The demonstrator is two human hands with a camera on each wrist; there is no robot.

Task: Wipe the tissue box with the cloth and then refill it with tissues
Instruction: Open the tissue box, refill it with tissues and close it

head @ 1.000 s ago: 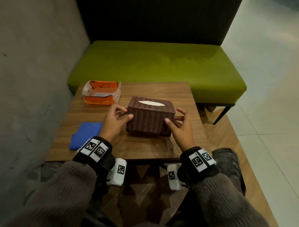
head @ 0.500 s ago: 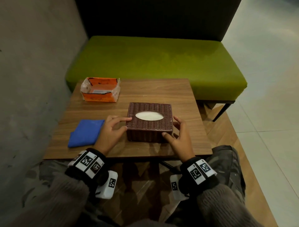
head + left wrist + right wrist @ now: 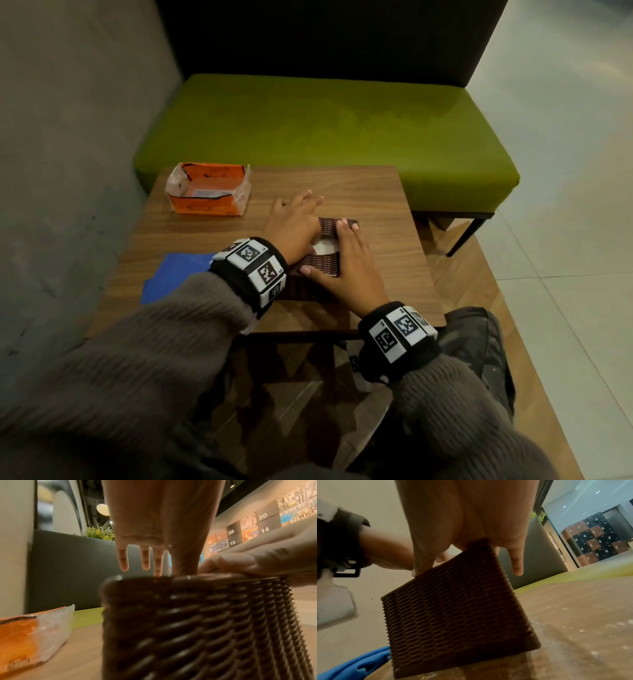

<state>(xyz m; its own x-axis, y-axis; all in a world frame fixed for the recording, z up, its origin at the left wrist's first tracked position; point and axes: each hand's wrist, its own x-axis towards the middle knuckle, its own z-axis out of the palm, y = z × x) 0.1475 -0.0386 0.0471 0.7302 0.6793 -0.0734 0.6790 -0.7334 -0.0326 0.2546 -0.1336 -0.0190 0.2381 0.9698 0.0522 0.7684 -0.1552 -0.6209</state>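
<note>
One woven brown tissue box (image 3: pixel 327 255), one blue cloth (image 3: pixel 173 275) and one torn orange wrapper (image 3: pixel 207 192) sit on the wooden table (image 3: pixel 387 219). The box stands upright near the table's middle, its white-filled slot facing up. Left hand (image 3: pixel 294 222) and right hand (image 3: pixel 346 270) lie flat on its top, fingers straight. Bare table remains right of the box; its long axis cannot be told.

This looks like a café or mall seating area. A green upholstered bench (image 3: pixel 308 130) with a dark high back faces a small wooden surface (image 3: pixel 376 205). Behind it stand a planter with greenery (image 3: pixel 99 532), a wall of numbered picture panels (image 3: pixel 248 527), round ceiling lamps and a tiled floor (image 3: pixel 565 171).
</note>
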